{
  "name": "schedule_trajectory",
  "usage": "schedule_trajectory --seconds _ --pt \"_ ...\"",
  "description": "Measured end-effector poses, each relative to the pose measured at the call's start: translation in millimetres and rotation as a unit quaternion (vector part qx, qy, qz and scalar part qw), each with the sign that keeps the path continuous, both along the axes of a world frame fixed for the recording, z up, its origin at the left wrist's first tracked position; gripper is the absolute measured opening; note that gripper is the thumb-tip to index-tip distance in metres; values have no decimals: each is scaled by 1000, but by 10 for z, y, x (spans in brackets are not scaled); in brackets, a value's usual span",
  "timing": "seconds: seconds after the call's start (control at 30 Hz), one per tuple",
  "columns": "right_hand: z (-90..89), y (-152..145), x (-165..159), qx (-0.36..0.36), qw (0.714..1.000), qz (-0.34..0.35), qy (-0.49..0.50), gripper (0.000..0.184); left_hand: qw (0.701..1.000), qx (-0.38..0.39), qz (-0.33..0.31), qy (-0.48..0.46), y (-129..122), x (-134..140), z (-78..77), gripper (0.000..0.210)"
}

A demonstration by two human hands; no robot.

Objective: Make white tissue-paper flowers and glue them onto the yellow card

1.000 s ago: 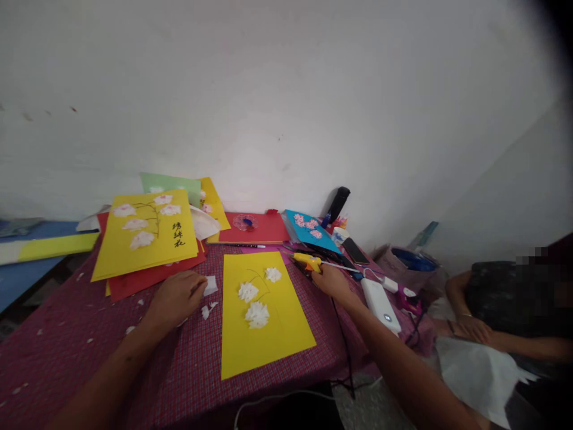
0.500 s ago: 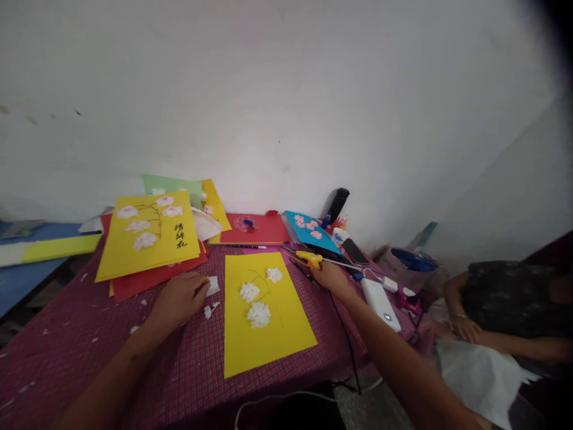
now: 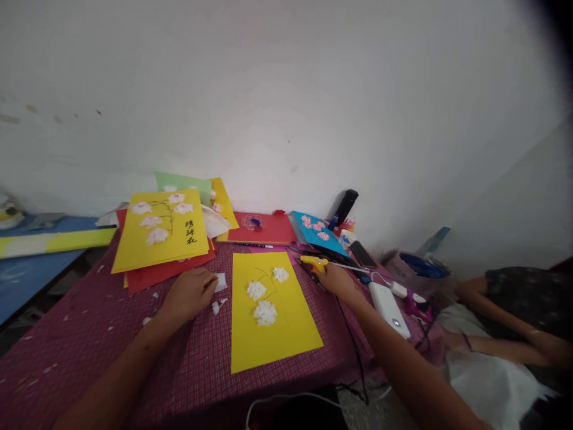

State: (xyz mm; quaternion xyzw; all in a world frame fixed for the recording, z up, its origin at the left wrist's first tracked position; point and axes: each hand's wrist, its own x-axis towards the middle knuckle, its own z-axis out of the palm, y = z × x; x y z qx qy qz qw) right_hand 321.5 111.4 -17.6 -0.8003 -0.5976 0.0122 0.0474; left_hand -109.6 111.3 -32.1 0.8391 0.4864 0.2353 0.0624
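On the right, my right hand (image 3: pixel 338 280) is closed around the handle of a yellow hot glue gun (image 3: pixel 316 261), with a long glue stick jutting out of its back. My left hand (image 3: pixel 190 292) has its fingers bent together at the edge of a small white piece of paper (image 3: pixel 221 282); the fingertips are partly hidden. Between the hands lies a yellow card (image 3: pixel 250 352) bearing three white paper flowers (image 3: pixel 265 312) and thin drawn stems. White scraps (image 3: pixel 218 306) sit by my left hand.
Finished flower cards (image 3: pixel 134 251) are stacked at the left. Behind are a red sheet (image 3: pixel 280 226) and a blue card (image 3: pixel 329 237). A phone (image 3: pixel 362 254), power bank (image 3: pixel 389 310) and black cable (image 3: pixel 351 340) lie at the right. Another person's arm (image 3: pixel 496 307) is beyond.
The view has turned slightly left, so everything sits further right. Both hands keep nearly the same places on the table. The other person's arms have shifted.
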Motion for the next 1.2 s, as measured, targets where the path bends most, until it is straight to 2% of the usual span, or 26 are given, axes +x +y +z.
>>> schedule_trajectory --seconds 0.17,0.4,0.47,0.57,0.67,0.77,0.9,1.0,1.1,1.2 --pt "37 -16 19 -11 1000 9 1 35 998 27 -4 56 -12 -2 9 34" --pt "12 -203 8 -21 999 28 -9 32 997 37 -1 73 5 13 -36 31" --pt "64 -232 16 -24 999 35 -17 32 997 38 -4 72 0 25 -49 30" --pt "238 -198 -3 -14 998 50 -35 38 997 32 -6 69 -15 47 -52 28" --pt "419 -46 -162 7 995 87 -48 36 998 28 -5 64 -26 67 -48 29" --pt "466 227 -511 15 987 153 -48 30 998 28 -5 47 -25 74 -59 28" --pt "349 702 -1106 10 977 206 -48 22 999 41 2 12 -26 59 -66 24" --pt "258 1005 -1468 -10 973 226 -53 29 999 51 15 4 -37 51 -45 25" --pt "207 1185 -1671 -38 969 235 -64 33 998 57 25 7 -49 57 -27 24" --pt "182 1252 -1738 -58 966 244 -65 34 998 59 28 16 -50 67 -34 24"
